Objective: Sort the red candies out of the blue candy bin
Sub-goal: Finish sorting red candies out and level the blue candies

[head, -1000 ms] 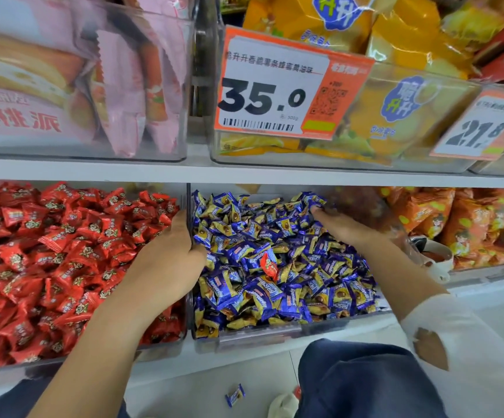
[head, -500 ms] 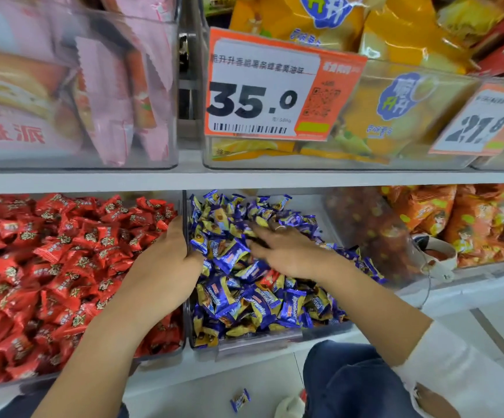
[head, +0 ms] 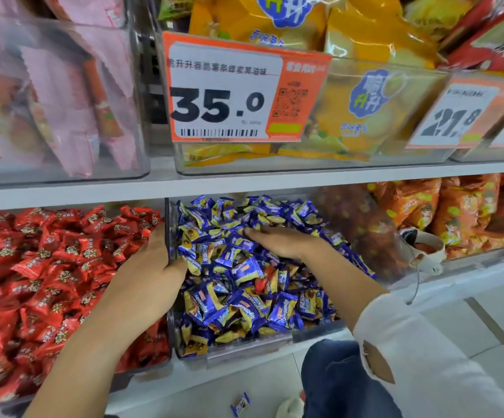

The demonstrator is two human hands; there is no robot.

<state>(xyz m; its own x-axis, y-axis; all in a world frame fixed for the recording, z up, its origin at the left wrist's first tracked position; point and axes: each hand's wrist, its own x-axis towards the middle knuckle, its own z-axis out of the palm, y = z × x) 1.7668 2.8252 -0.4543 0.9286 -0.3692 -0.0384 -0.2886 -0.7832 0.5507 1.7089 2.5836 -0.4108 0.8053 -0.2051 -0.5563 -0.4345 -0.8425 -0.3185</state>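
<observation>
The person is crouched close to the shelving, both arms reaching into the lower shelf. The left hand (head: 151, 276) sits on the clear divider wall between the two candy bins, thumb on the blue side and the fingers hidden on the red side, so it seems to grip that wall, though I cannot tell how tightly. The right hand (head: 287, 241) lies palm down on the heap in the blue candy bin (head: 244, 349), fingers straight and close together, pressing flat on the wrappers and holding nothing.

The blue candies (head: 229, 303) are blue and gold foil with slanted white script too blurred to read. Among them, just below the right wrist near the middle of the frame, a red candy (head: 263, 280) shows partly buried. At lower left the neighbouring bin is full of red candies (head: 33, 267), each with a dark round emblem I cannot read.

On the upper shelf, centre, an orange and white price tag (head: 229, 95) reads "35.0" in heavy black, with a barcode, a QR code and a line of Chinese characters. To its right another tag (head: 459, 116) reads about "21.8". Behind them stand yellow snack bags (head: 374, 98) with a blue logo. Pink packets (head: 72, 95) fill the upper-left bin.

One blue-wrapped candy (head: 240, 403) lies on the floor at bottom centre.
</observation>
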